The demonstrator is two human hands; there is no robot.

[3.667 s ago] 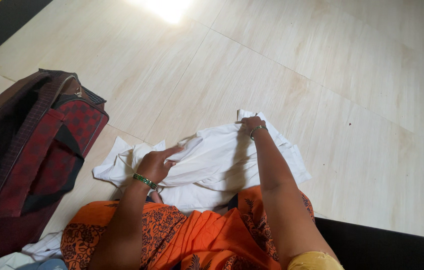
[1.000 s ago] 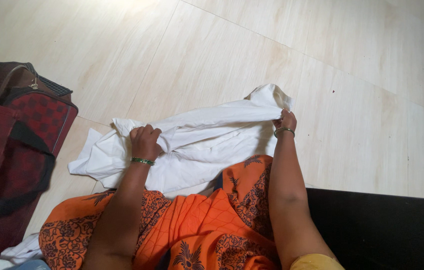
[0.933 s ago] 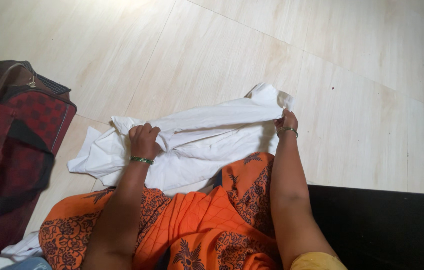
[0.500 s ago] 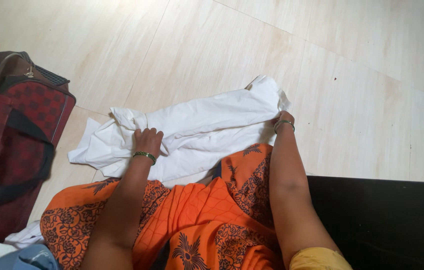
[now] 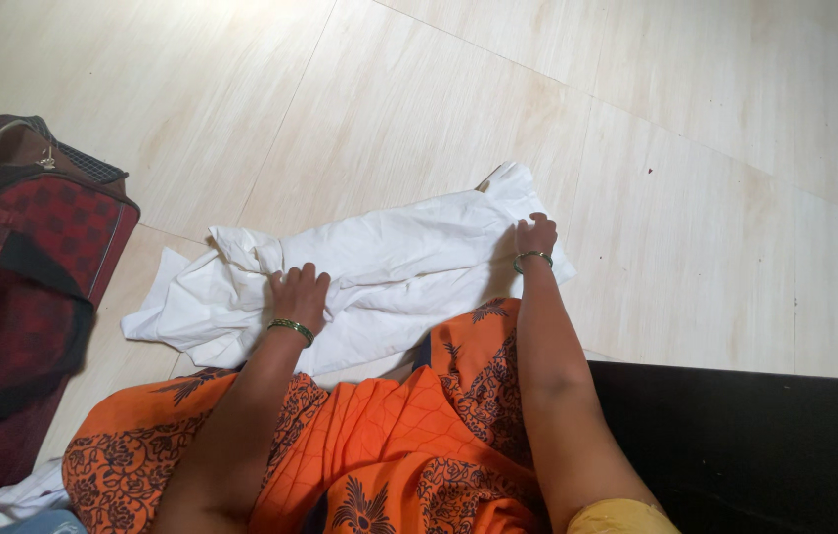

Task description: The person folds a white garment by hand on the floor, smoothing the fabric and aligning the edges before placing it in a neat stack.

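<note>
Cloth: my white cloth lies crumpled on the pale floor, middle of the frame.
Left hand: my left hand is bunched up on the cloth.
Right hand: my right hand pinches its right edge.
Bag: a red bag sits at the left.

A home was suggested: a pale tiled floor was used as workplace, and a red fabric travel bag was placed beside white laundry.
</note>
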